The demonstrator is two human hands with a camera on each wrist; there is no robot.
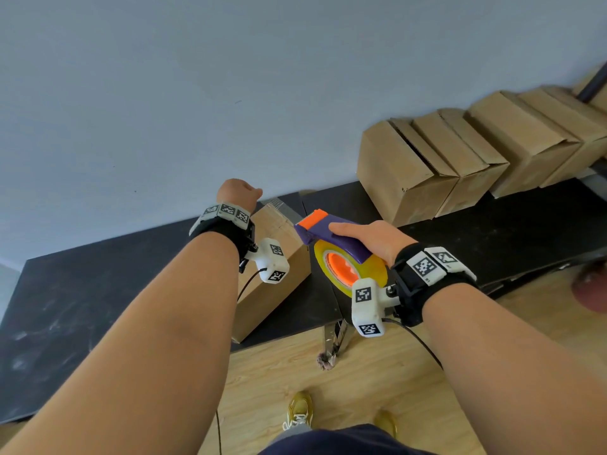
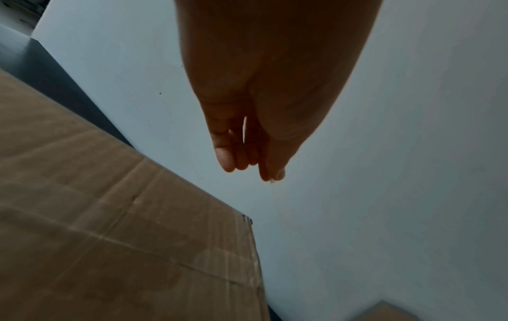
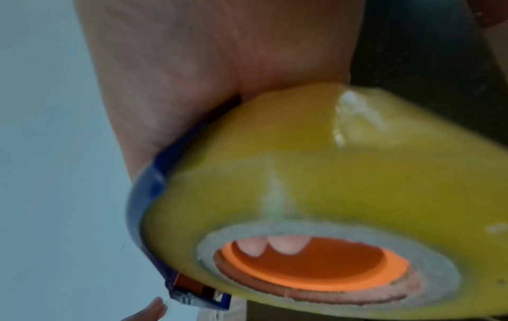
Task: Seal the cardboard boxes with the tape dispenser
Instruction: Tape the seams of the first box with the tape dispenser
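Note:
A brown cardboard box (image 1: 276, 257) lies on the black table (image 1: 98, 290), its top flaps closed (image 2: 123, 239). My left hand (image 1: 236, 192) hovers over the box's far end, fingers and thumb drawn together (image 2: 253, 171), pinching the free end of a clear tape strip (image 1: 279, 207). The strip runs back to the purple tape dispenser (image 1: 323, 229) with its orange blade. My right hand (image 1: 361, 234) grips the dispenser's handle just right of the box, fingertips (image 3: 274, 245) curled into the orange core of the yellow tape roll (image 3: 329, 173).
Several more cardboard boxes (image 1: 427, 165) stand in a row at the back right of the table, against the pale wall (image 1: 230, 93). The table's front edge runs below the box, with a metal leg (image 1: 335, 339) and wooden floor (image 1: 361, 389) beneath.

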